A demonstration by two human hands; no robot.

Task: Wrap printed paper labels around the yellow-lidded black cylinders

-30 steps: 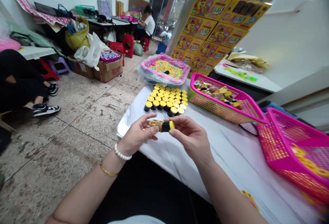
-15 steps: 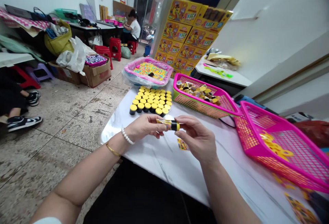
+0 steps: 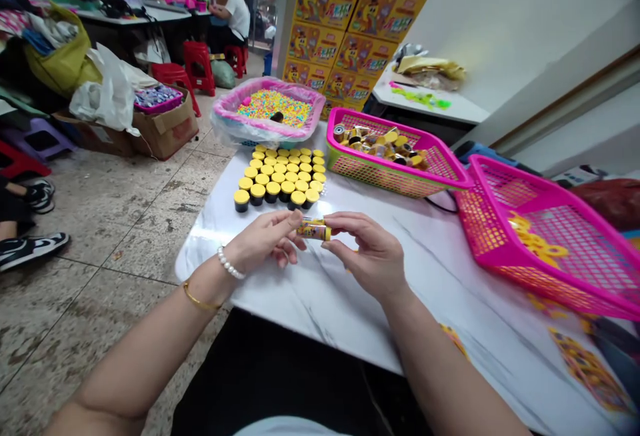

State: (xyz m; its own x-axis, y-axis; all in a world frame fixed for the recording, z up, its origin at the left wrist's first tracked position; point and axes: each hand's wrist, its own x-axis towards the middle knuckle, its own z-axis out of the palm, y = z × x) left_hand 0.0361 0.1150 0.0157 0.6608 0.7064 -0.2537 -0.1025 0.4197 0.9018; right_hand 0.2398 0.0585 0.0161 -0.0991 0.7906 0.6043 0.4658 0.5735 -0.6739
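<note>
Head view: left hand (image 3: 263,241) and right hand (image 3: 374,255) pinch a yellow tube (image 3: 313,230) inside the tabletop's (image 3: 300,293) near edge; a slack grip could drop it.

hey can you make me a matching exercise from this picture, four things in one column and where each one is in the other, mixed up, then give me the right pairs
Things:
1. wrapped container
2. yellow-capped pots
3. yellow rings
4. colourful beads

Places:
A. in the rightmost pink basket
B. in the tub with clear plastic around it
C. standing in rows on the white table
D. between the left hand and the right hand

Right pairs: 1-D, 2-C, 3-A, 4-B
</note>
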